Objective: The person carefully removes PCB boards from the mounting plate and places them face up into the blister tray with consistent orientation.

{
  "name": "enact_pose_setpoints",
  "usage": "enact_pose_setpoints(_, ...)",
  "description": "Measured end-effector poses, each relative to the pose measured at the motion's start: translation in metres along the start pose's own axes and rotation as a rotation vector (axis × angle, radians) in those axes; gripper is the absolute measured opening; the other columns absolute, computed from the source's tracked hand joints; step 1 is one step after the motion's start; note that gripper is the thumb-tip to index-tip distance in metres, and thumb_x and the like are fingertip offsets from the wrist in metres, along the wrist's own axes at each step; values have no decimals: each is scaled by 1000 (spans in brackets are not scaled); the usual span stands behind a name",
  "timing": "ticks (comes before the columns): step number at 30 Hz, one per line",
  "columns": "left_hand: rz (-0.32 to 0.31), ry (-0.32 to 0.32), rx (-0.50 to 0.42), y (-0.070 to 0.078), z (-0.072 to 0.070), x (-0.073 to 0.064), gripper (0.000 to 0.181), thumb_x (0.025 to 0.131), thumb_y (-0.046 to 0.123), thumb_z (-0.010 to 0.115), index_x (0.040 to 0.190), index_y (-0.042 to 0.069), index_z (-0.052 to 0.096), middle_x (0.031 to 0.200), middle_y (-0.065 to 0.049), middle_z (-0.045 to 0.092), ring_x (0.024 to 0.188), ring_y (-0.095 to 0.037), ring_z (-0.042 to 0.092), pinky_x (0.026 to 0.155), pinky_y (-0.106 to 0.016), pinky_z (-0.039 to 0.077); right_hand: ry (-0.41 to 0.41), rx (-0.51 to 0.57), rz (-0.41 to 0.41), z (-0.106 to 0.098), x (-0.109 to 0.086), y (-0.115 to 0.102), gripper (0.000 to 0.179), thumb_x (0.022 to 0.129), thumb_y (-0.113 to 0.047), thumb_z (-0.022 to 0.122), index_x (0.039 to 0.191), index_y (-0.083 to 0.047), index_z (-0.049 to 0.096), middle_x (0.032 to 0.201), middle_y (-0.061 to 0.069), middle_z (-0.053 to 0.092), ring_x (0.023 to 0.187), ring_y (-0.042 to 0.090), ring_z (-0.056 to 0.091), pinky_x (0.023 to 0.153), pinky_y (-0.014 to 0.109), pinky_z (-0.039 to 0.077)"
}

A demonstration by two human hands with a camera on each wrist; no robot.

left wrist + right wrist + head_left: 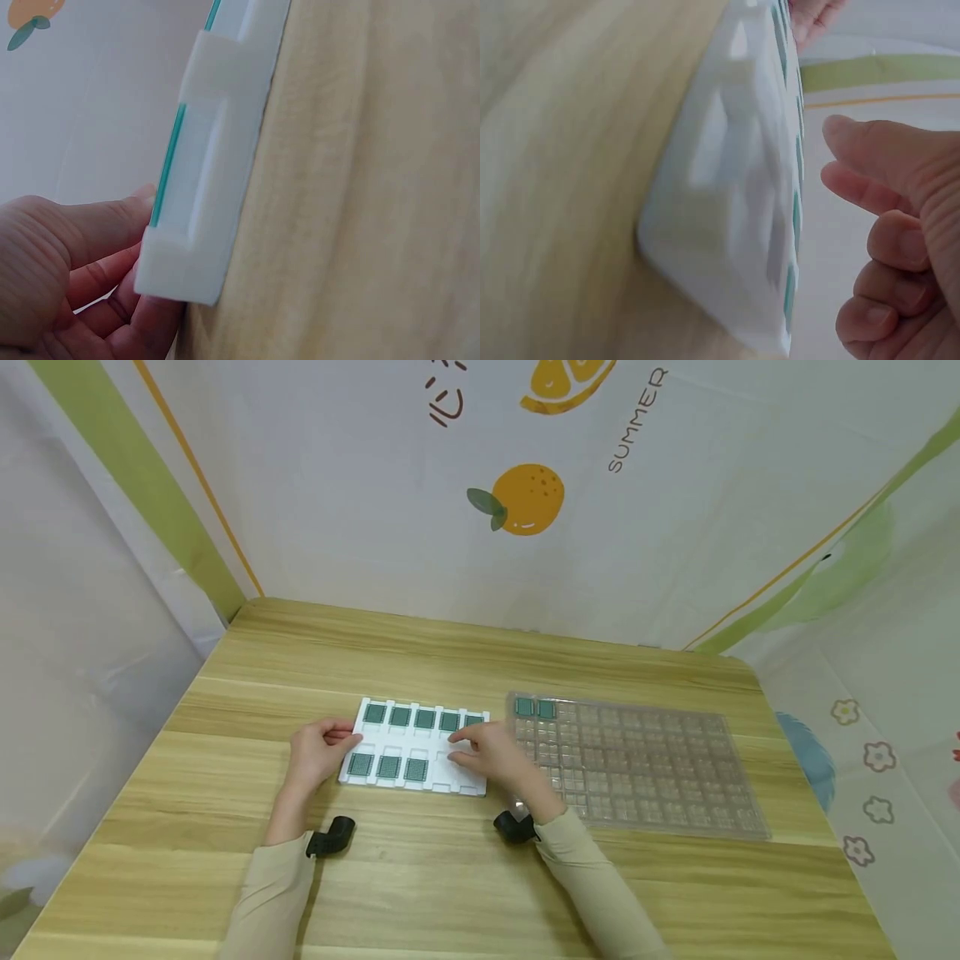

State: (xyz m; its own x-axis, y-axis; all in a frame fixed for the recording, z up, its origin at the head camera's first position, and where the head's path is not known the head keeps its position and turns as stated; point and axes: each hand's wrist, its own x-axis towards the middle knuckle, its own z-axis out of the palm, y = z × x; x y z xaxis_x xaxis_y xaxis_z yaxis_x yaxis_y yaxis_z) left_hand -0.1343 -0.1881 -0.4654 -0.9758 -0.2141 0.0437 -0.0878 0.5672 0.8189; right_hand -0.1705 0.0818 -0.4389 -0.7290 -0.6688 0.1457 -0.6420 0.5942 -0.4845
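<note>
A white plastic tray (408, 742) lies on the table with green square circuit chips (388, 767) in two rows of pockets. Several chips fill the far row; three sit at the left of the near row. My left hand (318, 750) holds the tray's left end, thumb on the upper edge and fingers against the side in the left wrist view. Over the tray's right part hovers my right hand (491, 753), partly covering the last far chip. In the right wrist view, its thumb and index finger (866, 187) stand apart from the tray with nothing between them; the other fingers are bent.
Right of the white tray lies a larger clear plastic tray (731, 777) with a grid of pockets; two green chips (546, 709) occupy its far left corner. My right forearm overlaps its near left corner. A printed curtain (360, 527) hangs behind the wooden table (420, 885).
</note>
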Motion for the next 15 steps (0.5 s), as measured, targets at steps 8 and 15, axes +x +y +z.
enact_pose_setpoints(8,2,-3,1,0,0,1,21,82,5,69,97,-11,66,86,-22,66,71,-19,60,60,-15,43,-75,20,-36,14,10,-13,22,84,-17,71,101,-3,71,69,2,64,56,6,41,56,18,37)
enact_pose_setpoints(15,-5,-25,-7,3,-2,0,22,83,5,69,97,-11,66,87,-23,66,72,-22,61,60,-16,44,-113,17,-67,22,14,-20,23,84,-19,71,101,-3,71,93,6,71,76,12,63,71,22,49)
